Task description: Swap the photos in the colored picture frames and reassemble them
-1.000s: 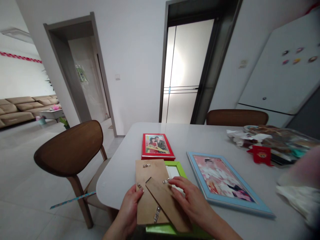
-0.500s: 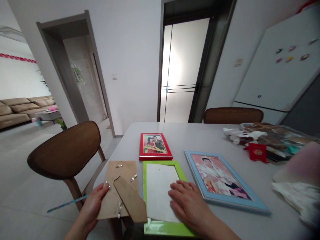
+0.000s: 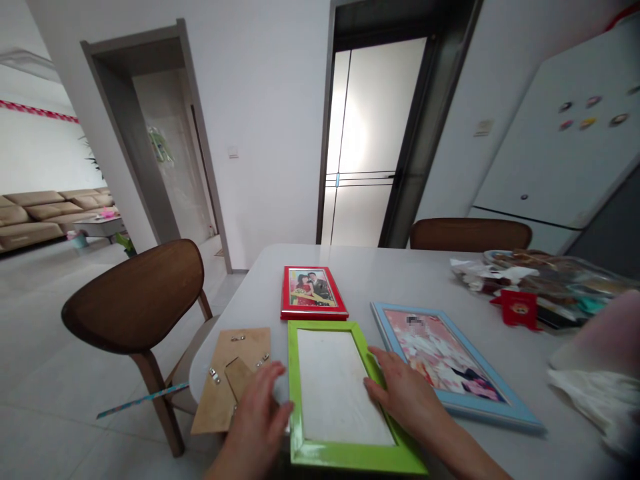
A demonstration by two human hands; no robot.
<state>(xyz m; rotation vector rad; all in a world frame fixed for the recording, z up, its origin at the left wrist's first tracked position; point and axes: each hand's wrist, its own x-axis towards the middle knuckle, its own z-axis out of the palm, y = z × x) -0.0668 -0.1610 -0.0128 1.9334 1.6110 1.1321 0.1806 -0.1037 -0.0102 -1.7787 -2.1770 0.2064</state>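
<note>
A green frame (image 3: 295, 380) lies near the table's front edge, with a white sheet (image 3: 336, 390) inside its border. My right hand (image 3: 400, 390) rests on the frame's right side, fingers apart. Just left of the frame, my left hand (image 3: 260, 417) is open, its fingers spread and holding nothing. It partly covers a brown backing board (image 3: 213, 403) with metal clips and a stand. Beyond the green frame sits a red frame (image 3: 314, 315) with a photo of two people. A blue frame (image 3: 493, 417) with a pink photo lies to the right.
Plastic bags and packages (image 3: 560, 273), a red packet (image 3: 519, 310) and white cloth (image 3: 590, 400) occupy the table's right side. One wooden chair (image 3: 135, 297) stands at the left, another (image 3: 470, 233) behind the table. A patterned strip (image 3: 143, 400) juts out at the left.
My left hand has let go of the backing board, which now lies on the table, and moved right. The white sheet now sits within the green frame. My right hand has shifted to the frame's right border.
</note>
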